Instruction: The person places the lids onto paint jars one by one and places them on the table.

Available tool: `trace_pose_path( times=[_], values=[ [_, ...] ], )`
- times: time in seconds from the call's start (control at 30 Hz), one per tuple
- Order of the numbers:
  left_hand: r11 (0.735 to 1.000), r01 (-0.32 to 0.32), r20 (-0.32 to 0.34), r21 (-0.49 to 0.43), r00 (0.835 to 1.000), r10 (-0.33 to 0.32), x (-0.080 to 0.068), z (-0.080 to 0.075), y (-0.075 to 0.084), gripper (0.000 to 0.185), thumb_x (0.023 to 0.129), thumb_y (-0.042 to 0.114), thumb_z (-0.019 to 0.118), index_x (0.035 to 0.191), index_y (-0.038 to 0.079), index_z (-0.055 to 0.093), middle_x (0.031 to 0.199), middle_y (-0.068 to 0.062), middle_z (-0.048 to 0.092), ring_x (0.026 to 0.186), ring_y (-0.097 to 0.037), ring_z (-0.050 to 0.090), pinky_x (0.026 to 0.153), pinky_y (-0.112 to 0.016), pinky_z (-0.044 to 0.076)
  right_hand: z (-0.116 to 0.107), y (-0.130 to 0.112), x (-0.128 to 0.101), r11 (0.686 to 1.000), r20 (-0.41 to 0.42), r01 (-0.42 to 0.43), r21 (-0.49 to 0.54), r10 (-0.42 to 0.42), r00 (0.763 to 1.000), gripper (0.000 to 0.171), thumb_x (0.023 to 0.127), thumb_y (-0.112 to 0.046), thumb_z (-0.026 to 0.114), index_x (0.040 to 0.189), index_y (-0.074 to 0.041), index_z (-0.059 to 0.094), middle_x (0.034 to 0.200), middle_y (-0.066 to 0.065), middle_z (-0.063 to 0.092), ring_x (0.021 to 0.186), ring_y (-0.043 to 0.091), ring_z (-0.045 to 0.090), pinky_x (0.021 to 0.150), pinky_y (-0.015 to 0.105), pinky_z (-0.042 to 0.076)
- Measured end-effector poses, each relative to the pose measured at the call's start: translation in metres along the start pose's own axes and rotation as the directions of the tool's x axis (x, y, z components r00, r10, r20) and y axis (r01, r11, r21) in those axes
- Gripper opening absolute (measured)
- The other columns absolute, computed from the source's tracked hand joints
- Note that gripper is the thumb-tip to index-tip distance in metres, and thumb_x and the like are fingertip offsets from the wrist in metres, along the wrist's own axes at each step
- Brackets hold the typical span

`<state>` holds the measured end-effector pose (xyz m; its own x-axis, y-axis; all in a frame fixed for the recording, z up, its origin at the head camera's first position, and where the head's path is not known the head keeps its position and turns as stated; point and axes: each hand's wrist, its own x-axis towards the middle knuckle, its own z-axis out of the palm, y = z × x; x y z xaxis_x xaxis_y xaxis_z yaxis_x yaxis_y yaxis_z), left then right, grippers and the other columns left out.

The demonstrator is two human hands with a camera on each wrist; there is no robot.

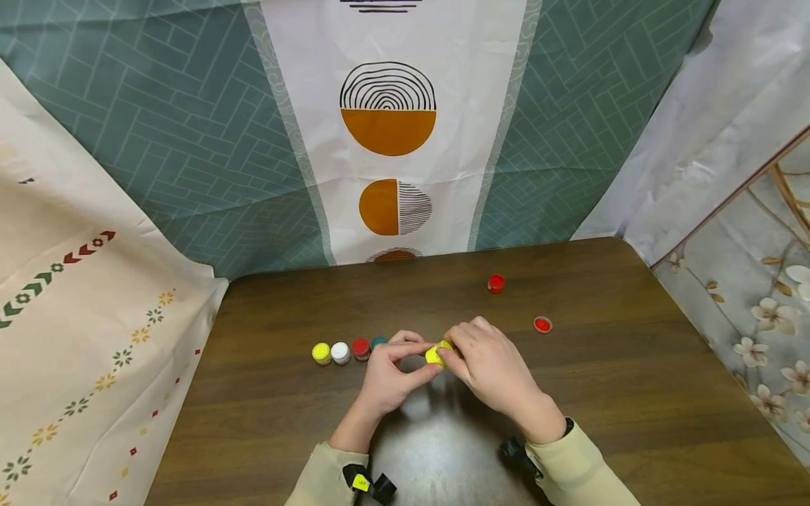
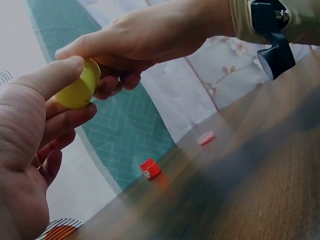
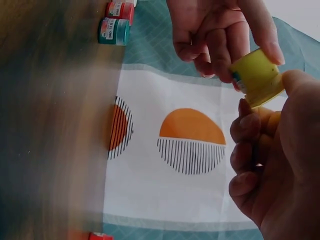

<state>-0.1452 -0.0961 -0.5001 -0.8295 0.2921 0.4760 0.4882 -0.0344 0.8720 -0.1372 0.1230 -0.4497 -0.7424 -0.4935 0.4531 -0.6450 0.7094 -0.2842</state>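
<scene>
Fingers of the left hand point(image 1: 389, 376) and right hand point(image 1: 490, 369) curl round a yellow pot point(image 1: 438, 353), pinching it between them above the table point(image 1: 633, 393). Four pots point(image 1: 348, 351) line up leftward; a red pot point(image 1: 496, 283) and red lid point(image 1: 542, 325) lie apart.

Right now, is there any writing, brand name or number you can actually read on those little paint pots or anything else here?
None can be read.
Red pot and teal pot: label bands with print, too small and blurred.
Yellow pot, held between left hand and right hand: label edge only, illegible.
Backdrop cloth: shapes only, no words.
</scene>
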Motion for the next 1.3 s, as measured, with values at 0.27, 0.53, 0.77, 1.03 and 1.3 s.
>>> trace_pose_path(
  times=[0.27, 0.53, 0.77, 1.03, 1.3],
  values=[
    [0.97, 0.139, -0.008, 0.2, 0.99, -0.14, 0.001, 0.0, 0.004, 0.031, 0.087, 0.019, 0.091, 0.117, 0.016, 0.083, 0.11, 0.007, 0.073, 0.11, -0.017, 0.064, 0.092, -0.055, 0.052, -0.003, 0.001, -0.001, 0.999, 0.042, -0.041, 0.006, 0.041, 0.998, 0.026, 0.102, -0.037, 0.075, 0.105, -0.012, 0.066, 0.093, -0.006, 0.061, 0.09, 0.017, 0.051, 0.077, 0.032, 0.047],
    [0.929, 0.149, -0.002, 0.34, 0.988, -0.157, 0.003, 0.001, 0.005, 0.035, 0.087, 0.018, 0.091, 0.119, 0.016, 0.077, 0.114, 0.009, 0.072, 0.112, -0.013, 0.065, 0.095, -0.059, 0.053, -0.004, 0.004, -0.002, 0.997, 0.068, -0.078, 0.015, 0.077, 0.995, 0.03, 0.102, -0.042, 0.074, 0.11, -0.013, 0.069, 0.102, -0.003, 0.068, 0.098, 0.02, 0.058, 0.084, 0.038, 0.051],
    [0.873, 0.19, -0.096, 0.449, 0.982, -0.164, 0.006, -0.028, 0.007, 0.037, 0.087, 0.017, 0.09, 0.118, 0.017, 0.071, 0.116, 0.006, 0.075, 0.114, -0.021, 0.068, 0.094, -0.058, 0.052, -0.02, 0.028, -0.014, 0.978, 0.062, -0.203, 0.041, 0.201, 0.978, 0.038, 0.109, -0.045, 0.061, 0.127, -0.014, 0.073, 0.122, -0.002, 0.073, 0.118, 0.025, 0.063, 0.099, 0.048, 0.052],
    [0.728, 0.216, -0.098, 0.651, 0.975, -0.202, 0.012, -0.056, -0.009, 0.038, 0.083, 0.02, 0.094, 0.116, 0.012, 0.077, 0.112, 0.0, 0.074, 0.12, -0.027, 0.059, 0.098, -0.051, 0.048, -0.039, 0.061, -0.035, 0.95, 0.08, -0.31, 0.032, 0.307, 0.948, 0.038, 0.112, -0.044, 0.056, 0.126, -0.013, 0.074, 0.124, 0.003, 0.072, 0.123, 0.032, 0.062, 0.103, 0.056, 0.049],
    [0.602, 0.156, -0.001, 0.783, 0.968, -0.25, 0.02, -0.048, -0.024, 0.034, 0.083, 0.027, 0.094, 0.111, 0.016, 0.077, 0.11, 0.001, 0.076, 0.125, -0.029, 0.061, 0.103, -0.056, 0.045, -0.043, 0.067, -0.043, 0.94, 0.115, -0.339, 0.029, 0.334, 0.936, 0.036, 0.111, -0.045, 0.059, 0.123, -0.016, 0.075, 0.123, 0.0, 0.073, 0.123, 0.03, 0.063, 0.102, 0.055, 0.051]
  ],
)
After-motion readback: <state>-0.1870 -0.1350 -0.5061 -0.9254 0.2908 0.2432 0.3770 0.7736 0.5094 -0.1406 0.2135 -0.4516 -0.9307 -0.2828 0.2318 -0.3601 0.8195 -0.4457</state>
